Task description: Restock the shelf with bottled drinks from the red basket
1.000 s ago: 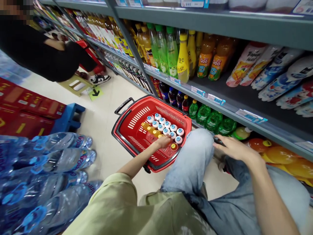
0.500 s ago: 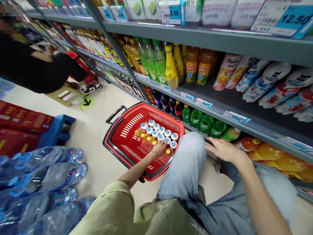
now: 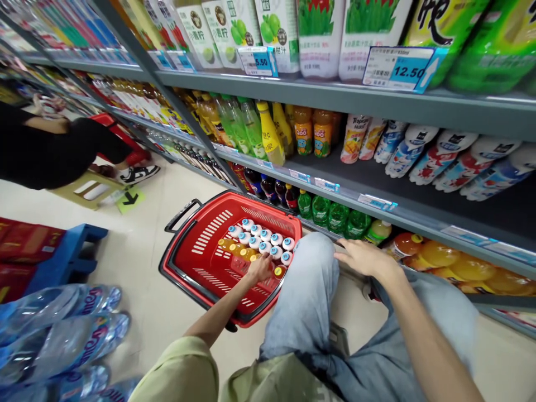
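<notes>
My left hand [image 3: 260, 268] reaches into the red shopping basket [image 3: 196, 234], its fingers closed downward over a bottle there. The hand mostly hides that bottle. Beside it, a bottle with a yellow cap [image 3: 279, 271] stands upright. White bottles with blue caps [image 3: 264, 245] are grouped in rows at the basket's shelf side. In front of them runs a row of yellow-orange bottles [image 3: 245, 254] with pale yellow caps. My right hand [image 3: 360, 257] is empty, fingers stretched out, near my knee [image 3: 318, 257] and the lower shelf edge.
Drink shelves [image 3: 268, 92] rise along the right. Green bottles [image 3: 337, 216] and orange drink bottles [image 3: 464, 262] fill the bottom level. Large water bottles [image 3: 79, 340] lie at the lower left by a blue pallet [image 3: 69, 251]. A person in black [image 3: 46, 151] sits on a stool [image 3: 86, 187].
The view has tilted up and shifted right, so shelves and basket sit lower and further left. My left hand stays among the bottles; my right hand remains outstretched near the knee.
</notes>
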Demonstrator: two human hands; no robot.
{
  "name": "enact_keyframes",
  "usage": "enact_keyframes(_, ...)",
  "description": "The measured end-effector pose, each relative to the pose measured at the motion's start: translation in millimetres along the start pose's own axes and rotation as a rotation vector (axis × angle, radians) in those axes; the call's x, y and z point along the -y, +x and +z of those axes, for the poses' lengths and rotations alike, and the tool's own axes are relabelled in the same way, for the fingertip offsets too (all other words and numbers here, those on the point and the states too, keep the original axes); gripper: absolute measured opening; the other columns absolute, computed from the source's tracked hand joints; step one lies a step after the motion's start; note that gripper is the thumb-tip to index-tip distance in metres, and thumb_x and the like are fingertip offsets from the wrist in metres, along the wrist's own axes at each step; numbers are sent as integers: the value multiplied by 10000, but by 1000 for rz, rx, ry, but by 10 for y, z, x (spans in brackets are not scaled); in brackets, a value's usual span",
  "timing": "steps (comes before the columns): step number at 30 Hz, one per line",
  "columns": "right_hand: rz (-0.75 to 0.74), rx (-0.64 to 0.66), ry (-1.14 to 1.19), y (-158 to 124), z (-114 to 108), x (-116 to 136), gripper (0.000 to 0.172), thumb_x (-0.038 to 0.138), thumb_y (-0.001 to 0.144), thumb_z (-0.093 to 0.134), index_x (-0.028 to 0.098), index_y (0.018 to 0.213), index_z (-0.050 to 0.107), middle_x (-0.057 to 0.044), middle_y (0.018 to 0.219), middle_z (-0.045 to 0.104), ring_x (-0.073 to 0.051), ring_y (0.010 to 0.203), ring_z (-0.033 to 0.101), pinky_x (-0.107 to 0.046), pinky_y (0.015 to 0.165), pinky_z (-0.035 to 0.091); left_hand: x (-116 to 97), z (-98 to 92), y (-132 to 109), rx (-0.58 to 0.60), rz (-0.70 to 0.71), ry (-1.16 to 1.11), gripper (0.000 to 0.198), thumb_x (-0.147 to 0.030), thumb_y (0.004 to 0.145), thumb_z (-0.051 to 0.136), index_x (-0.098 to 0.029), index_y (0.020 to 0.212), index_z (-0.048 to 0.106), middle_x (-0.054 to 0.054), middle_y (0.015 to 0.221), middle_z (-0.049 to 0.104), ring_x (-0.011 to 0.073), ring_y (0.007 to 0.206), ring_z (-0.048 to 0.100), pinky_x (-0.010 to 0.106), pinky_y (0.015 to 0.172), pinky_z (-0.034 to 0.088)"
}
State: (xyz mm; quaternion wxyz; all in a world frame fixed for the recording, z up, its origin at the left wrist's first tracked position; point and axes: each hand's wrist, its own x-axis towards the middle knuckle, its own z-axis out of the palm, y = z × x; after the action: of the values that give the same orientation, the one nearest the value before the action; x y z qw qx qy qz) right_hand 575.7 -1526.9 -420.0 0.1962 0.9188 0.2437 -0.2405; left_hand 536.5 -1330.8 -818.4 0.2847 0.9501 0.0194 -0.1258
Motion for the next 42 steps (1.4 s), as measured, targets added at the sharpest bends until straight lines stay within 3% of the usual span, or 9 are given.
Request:
enact_keyframes(10, 25, 9, -45, -32, -51, 74, 527, 471, 1072, 410, 142, 1461, 545, -217, 1377, 669, -371, 1269, 662, -442, 1013, 505, -24, -141, -63, -14, -26, 18, 357, -313, 925, 610, -162, 1249, 619, 153, 1309, 621, 304, 1125, 664, 431, 855, 570)
enact_keyframes(15, 30, 15, -36, -30, -53, 72, 549, 475, 1073, 408, 138, 1490, 523, -210, 1401, 655, -366, 1290, 648, -439, 1033, 501, -94, -410, -215, -51, -22, 19, 347, -257, 876, 551, -178, 1203, 635, 159, 1270, 637, 336, 1074, 699, 400, 762, 546)
enact_keyframes(19, 25, 10, -52, -25, -61, 78, 545, 467, 1074, 412, 135, 1490, 526, -207, 1406, 655, -363, 1291, 649, -438, 1038, 503, -97, -823, -480, -126, -26, 35, 333, -191, 834, 504, -189, 1140, 634, 138, 1230, 640, 313, 1043, 700, 352, 700, 498)
enact_keyframes(24, 7, 24, -60, -11, -79, 93, 517, 448, 1072, 431, 134, 1467, 541, -219, 1394, 659, -359, 1286, 655, -431, 1035, 504, -124, -1485, -822, -228, -15, 69, 217, -189, 814, 480, -194, 990, 606, 100, 1129, 647, 279, 953, 693, 326, 652, 421)
enact_keyframes(28, -27, -17, -22, -35, -92, 84, 501, 398, 1053, 473, 146, 1484, 515, -220, 1371, 668, -374, 1265, 662, -467, 1030, 507, -205, -1993, -1052, -378, 27, 78, 153, -169, 764, 476, -203, 882, 567, 77, 1020, 634, 234, 827, 651, 323, 577, 351)
enact_keyframes(33, -284, -256, 253, -30, -59, 185, 703, 161, 920, 544, 210, 1597, 359, -145, 1593, 495, -264, 1466, 498, -428, 1214, 394, -443, -2598, -1367, -694, 182, 21, 78, -159, 710, 471, -220, 757, 484, 40, 834, 554, 188, 704, 548, 323, 623, 410)
enact_keyframes(36, -444, -426, 448, 56, 19, 350, 761, 285, 917, 654, 214, 1604, 336, -129, 1633, 439, -235, 1508, 438, -414, 1267, 344, -661, -2980, -1582, -881, 317, -31, 100, -145, 694, 472, -231, 739, 447, 24, 794, 520, 171, 656, 494, 320, 625, 414)
enact_keyframes(39, -503, -552, 552, 174, 111, 510, 977, 421, 822, 819, 225, 1620, 289, -145, 1663, 381, -265, 1547, 377, -444, 1284, 325, -891, -3345, -1766, -1059, 512, -105, 143, -128, 658, 491, -236, 740, 447, 7, 774, 519, 158, 634, 471, 310, 583, 384)
enact_keyframes(42, -497, -706, 651, 247, 151, 591, 1024, 439, 764, 871, 208, 1594, 317, -168, 1636, 415, -284, 1520, 420, -444, 1266, 355, -1105, -3651, -1865, -1125, 687, -232, 173, -115, 612, 504, -232, 722, 438, -4, 747, 519, 153, 644, 469, 316, 584, 360)
